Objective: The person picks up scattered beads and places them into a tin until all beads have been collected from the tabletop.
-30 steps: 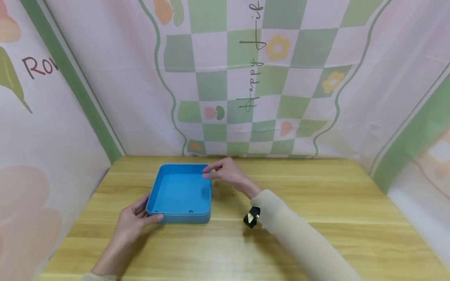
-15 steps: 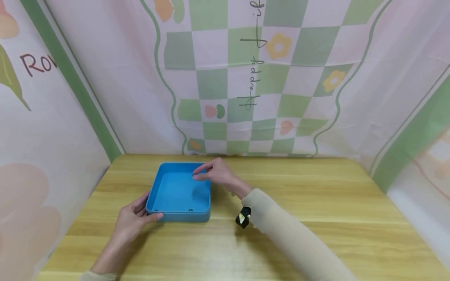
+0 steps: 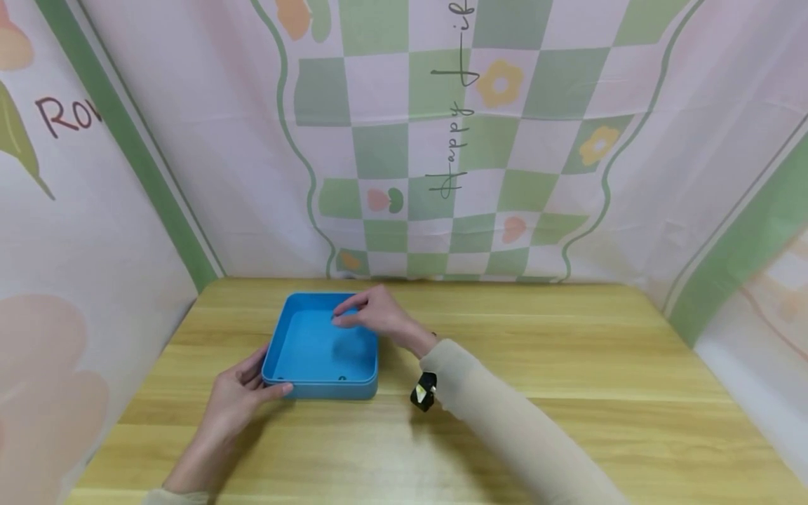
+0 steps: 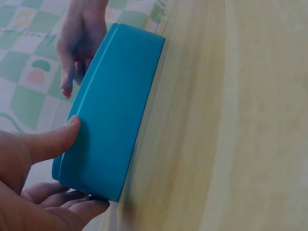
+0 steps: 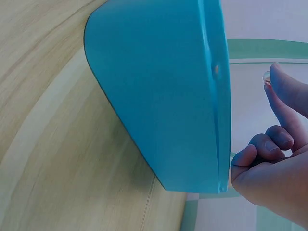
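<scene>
A shallow blue square box (image 3: 320,391) without a lid stands on the left of the wooden table. My left hand (image 3: 233,400) grips its near left corner; in the left wrist view the thumb lies on the near wall and the fingers bend around the corner. Over the box's right half hovers my right hand (image 3: 381,312), pinching a small clear glass marble (image 5: 267,77) between thumb and index finger, while the other fingers curl in. Along the near inner wall lie two more tiny marbles, one marble (image 3: 342,379) toward the right and another marble (image 3: 280,379) in the left corner.
A small dark round thing (image 3: 433,334) shows beside my right wrist, partly hidden. A black device (image 3: 423,391) hangs under my right sleeve. Patterned cloth (image 3: 435,231) hangs along the table's back edge and at both sides.
My right hand has moved left, from the box's right rim to above its inside, still pinching the marble. The left hand and the box stay in place.
</scene>
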{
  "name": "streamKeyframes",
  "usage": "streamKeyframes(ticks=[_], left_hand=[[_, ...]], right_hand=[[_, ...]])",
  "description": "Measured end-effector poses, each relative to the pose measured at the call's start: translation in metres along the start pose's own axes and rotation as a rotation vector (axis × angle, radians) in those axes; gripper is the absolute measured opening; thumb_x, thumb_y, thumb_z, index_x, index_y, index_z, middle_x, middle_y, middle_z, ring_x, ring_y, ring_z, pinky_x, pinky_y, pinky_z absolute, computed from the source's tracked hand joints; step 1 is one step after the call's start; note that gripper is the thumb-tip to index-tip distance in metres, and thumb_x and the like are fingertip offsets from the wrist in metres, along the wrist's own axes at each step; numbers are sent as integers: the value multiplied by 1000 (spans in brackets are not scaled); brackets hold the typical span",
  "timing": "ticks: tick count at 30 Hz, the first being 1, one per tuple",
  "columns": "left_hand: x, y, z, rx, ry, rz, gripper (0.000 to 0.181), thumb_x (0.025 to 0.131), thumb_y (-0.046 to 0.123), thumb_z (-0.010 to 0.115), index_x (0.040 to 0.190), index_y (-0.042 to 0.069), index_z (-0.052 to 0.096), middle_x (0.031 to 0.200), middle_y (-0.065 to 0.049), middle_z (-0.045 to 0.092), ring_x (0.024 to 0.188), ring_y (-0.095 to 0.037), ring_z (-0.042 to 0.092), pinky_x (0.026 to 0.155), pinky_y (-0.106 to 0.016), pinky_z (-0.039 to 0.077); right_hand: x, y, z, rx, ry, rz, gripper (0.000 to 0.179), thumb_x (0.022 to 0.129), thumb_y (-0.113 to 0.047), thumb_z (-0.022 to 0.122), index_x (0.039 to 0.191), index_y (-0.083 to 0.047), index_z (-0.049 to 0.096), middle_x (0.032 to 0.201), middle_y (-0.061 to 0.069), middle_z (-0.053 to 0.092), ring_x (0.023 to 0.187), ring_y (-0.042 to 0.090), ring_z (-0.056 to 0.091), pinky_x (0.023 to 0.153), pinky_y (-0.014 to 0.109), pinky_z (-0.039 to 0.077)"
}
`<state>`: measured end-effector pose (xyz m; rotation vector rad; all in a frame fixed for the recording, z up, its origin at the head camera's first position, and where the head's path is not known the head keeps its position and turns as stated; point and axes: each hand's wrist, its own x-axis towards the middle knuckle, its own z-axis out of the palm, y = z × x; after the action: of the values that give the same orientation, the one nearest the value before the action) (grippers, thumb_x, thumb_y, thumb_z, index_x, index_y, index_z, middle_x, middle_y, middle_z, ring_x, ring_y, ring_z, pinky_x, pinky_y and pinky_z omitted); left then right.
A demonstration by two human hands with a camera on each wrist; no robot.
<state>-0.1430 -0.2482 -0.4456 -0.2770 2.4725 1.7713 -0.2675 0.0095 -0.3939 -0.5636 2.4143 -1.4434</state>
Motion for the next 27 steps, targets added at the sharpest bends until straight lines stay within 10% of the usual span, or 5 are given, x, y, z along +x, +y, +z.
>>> streamKeyframes(ticks=[27], left_hand=[[0,0,-1,4,-2,-10,93,92,19,86,164,2,30,166,-26,29,150,-45,35,112,-47,44]], right_hand=[[12,-6,21,-15,24,43,12,91,-26,87,100,-19,86,113,-5,72,95,19,55,80,33,44]])
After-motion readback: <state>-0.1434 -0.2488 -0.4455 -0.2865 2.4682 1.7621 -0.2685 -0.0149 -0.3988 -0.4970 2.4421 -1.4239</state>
